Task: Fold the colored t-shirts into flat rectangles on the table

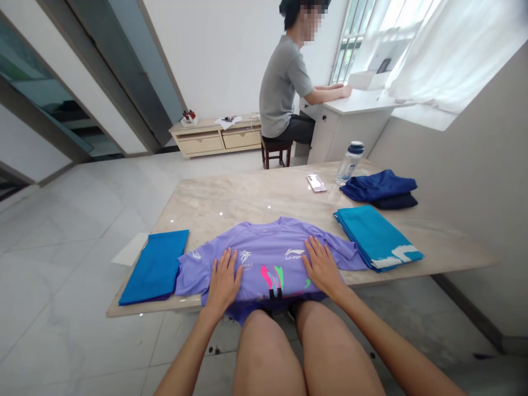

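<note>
A purple short-sleeved T-shirt (264, 247) lies spread face up on the table, its collar pointing away from me and its lower part hanging over the near edge. My left hand (225, 278) rests flat on its left side, just below a small white emblem. On the other side my right hand (322, 267) lies flat over the chest, partly covering the white lettering. The fingers of both hands are stretched out and hold nothing. Between them the shirt shows a pink and green print.
Folded blue cloth (159, 267) lies at left, folded teal cloth (375, 236) at right, dark blue clothing (379, 188) behind it. A phone (316, 183) and water bottle (350, 163) stand farther back on the marble table (231, 192). A seated person (284, 82) is at a white desk (358, 104).
</note>
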Action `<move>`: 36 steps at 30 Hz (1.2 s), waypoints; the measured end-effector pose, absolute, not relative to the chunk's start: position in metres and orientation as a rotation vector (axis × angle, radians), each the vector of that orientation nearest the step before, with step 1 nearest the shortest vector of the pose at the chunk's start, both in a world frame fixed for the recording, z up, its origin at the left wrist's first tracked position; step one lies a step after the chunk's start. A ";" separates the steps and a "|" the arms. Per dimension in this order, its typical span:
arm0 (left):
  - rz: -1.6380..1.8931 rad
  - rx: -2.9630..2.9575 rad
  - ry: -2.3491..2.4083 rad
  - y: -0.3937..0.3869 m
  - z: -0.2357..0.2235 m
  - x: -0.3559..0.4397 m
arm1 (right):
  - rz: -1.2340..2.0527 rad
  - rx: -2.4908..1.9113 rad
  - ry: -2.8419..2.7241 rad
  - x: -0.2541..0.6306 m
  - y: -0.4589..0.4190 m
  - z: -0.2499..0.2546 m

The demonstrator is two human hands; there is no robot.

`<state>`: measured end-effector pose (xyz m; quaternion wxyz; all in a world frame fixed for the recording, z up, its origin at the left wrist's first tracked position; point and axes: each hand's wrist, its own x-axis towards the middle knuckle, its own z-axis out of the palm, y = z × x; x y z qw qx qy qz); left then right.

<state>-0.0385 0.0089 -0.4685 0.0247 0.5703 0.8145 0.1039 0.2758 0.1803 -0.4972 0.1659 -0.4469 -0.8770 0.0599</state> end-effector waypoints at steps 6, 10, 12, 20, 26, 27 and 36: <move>0.268 1.754 2.567 0.026 -0.463 -0.044 | 0.135 -1.406 -2.528 0.256 0.200 -0.487; 0.230 1.741 2.533 0.059 -0.461 -0.059 | 0.158 -1.423 -2.598 0.242 0.234 -0.481; 0.225 1.735 2.512 0.080 -0.461 -0.071 | 0.159 -1.414 -2.611 0.236 0.256 -0.481; 0.244 1.756 2.475 0.173 -0.472 -0.117 | 0.170 -1.347 -2.600 0.203 0.358 -0.494; 0.313 1.785 2.426 0.233 -0.477 -0.148 | 0.259 -1.250 -2.500 0.185 0.429 -0.512; 0.326 1.790 2.426 0.239 -0.477 -0.151 | 0.275 -1.240 -2.478 0.181 0.437 -0.513; 0.592 1.887 2.409 0.130 -0.449 -0.081 | 0.382 -1.076 -2.408 0.203 0.325 -0.453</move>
